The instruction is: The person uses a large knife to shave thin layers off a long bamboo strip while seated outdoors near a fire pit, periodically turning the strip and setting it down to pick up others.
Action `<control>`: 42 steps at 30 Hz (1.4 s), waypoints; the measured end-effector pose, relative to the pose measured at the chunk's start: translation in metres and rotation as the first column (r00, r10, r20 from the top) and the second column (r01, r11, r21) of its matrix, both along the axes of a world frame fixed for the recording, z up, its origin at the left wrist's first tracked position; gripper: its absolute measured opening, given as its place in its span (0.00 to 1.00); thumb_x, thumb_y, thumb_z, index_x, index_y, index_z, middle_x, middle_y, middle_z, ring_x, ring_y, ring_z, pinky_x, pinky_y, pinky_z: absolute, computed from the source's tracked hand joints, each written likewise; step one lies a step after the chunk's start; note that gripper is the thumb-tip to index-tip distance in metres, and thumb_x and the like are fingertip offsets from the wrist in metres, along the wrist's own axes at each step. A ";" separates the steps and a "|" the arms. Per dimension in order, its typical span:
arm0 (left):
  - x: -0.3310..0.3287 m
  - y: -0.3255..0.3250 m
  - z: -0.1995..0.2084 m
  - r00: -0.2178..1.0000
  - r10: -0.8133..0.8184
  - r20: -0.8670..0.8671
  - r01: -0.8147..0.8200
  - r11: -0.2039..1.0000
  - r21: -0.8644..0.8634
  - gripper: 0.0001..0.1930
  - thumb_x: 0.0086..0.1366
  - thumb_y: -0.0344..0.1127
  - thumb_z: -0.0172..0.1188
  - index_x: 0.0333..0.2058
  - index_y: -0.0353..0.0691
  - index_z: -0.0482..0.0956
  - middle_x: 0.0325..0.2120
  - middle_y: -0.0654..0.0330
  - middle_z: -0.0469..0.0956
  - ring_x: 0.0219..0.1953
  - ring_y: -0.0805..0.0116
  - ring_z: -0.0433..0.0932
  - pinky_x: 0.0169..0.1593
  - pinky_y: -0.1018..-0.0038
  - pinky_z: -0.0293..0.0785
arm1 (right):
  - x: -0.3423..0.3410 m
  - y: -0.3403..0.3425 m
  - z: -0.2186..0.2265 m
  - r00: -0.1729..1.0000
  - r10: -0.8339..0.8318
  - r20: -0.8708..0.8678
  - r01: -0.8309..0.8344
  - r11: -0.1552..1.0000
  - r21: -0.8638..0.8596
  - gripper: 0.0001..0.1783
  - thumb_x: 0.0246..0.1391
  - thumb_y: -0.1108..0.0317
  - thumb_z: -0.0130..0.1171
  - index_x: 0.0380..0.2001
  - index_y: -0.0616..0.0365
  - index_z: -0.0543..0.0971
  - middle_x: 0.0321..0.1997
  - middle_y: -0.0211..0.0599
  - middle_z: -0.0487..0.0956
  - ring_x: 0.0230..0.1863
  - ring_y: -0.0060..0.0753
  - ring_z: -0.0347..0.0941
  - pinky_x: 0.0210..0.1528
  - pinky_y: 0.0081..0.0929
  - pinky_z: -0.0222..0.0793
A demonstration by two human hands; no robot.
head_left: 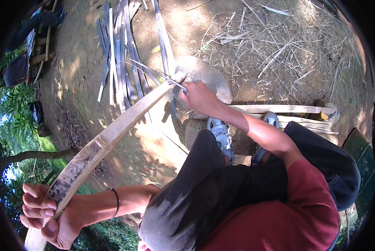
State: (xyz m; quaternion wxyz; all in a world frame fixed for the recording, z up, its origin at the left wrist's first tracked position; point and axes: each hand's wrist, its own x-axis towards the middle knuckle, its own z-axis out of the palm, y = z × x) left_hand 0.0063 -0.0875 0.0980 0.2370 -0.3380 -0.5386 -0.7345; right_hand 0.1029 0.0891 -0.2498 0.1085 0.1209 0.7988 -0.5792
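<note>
A long pale split bamboo length [122,127], with a dark stained patch on its near part, runs slantwise from the lower left up to the middle. Around its near end wrap the fingers of my left hand [55,217]. My right hand [198,96] is closed around the handle of a knife, largely hidden in the fist. The narrow knife blade [164,76] points up and left, across the bamboo's far end. Whether the edge is cutting into the wood I cannot tell. Beneath that end sits a pale rounded stone [214,79].
Dark and pale bamboo strips [122,54] lie on the bare earth beyond the knife. Thin shavings [275,50] litter the far right. More pale split lengths [288,109] rest by my shoes [223,138]. Another person's legs [45,19] show at upper left.
</note>
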 end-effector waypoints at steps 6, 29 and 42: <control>-0.013 0.012 -0.016 0.998 0.052 0.031 -0.052 0.999 0.012 0.13 0.24 0.27 0.43 0.17 0.44 0.57 0.08 0.61 0.50 0.13 0.70 0.47 0.27 0.73 0.51 | -0.006 0.012 -0.002 0.996 0.000 0.091 -0.005 0.998 0.055 0.13 0.52 0.65 0.56 0.31 0.67 0.78 0.25 0.60 0.78 0.34 0.60 0.77 0.40 0.49 0.73; 0.000 0.027 -0.021 0.999 -0.047 0.008 0.046 0.996 0.077 0.16 0.26 0.24 0.42 0.23 0.40 0.61 0.09 0.61 0.50 0.15 0.72 0.46 0.27 0.72 0.49 | 0.008 0.011 -0.011 0.991 0.080 0.105 -0.098 0.978 0.182 0.15 0.55 0.61 0.54 0.36 0.65 0.75 0.38 0.60 0.77 0.44 0.59 0.73 0.49 0.49 0.69; 0.002 0.035 -0.021 1.000 0.010 0.005 -0.010 0.999 0.054 0.16 0.26 0.25 0.42 0.23 0.40 0.62 0.09 0.61 0.51 0.14 0.72 0.47 0.28 0.73 0.49 | 0.009 -0.001 -0.057 0.994 -0.045 0.103 0.011 0.953 0.303 0.13 0.54 0.65 0.52 0.38 0.65 0.75 0.36 0.60 0.77 0.39 0.62 0.76 0.44 0.50 0.73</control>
